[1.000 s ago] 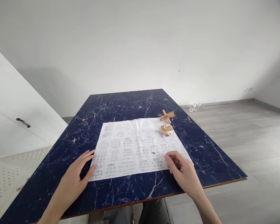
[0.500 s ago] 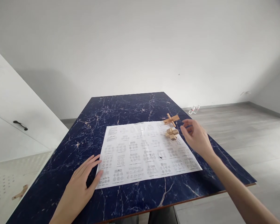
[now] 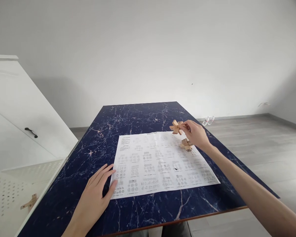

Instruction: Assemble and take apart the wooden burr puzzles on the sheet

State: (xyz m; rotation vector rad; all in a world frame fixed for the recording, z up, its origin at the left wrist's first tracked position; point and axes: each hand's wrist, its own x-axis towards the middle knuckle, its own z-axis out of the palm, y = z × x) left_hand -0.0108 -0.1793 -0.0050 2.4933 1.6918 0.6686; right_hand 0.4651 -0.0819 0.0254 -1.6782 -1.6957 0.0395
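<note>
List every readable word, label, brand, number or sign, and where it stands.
None is readable.
White rectangular paper sheet: heading, captions and small print, too small to read.
Clear bottles with red marks: any print too small.
Brown wooden cross-shaped piece, right hand: nothing legible.

With the thumb and fingers of my right hand (image 3: 195, 134) I pinch one arm of a wooden cross puzzle (image 3: 176, 127) at the far right corner of a printed diagram sheet (image 3: 150, 177), though I can't quite tell whether its underside touches the paper. Just nearer me, a chunky interlocking wooden burr puzzle (image 3: 186, 145) sits on the sheet, while my left hand (image 3: 96, 192) lies with fingers spread at the sheet's left edge, on the blue marble-patterned table (image 3: 130, 118). Lower left, another wooden cross (image 3: 29, 202) lies on a white perforated surface (image 3: 7, 191).
</note>
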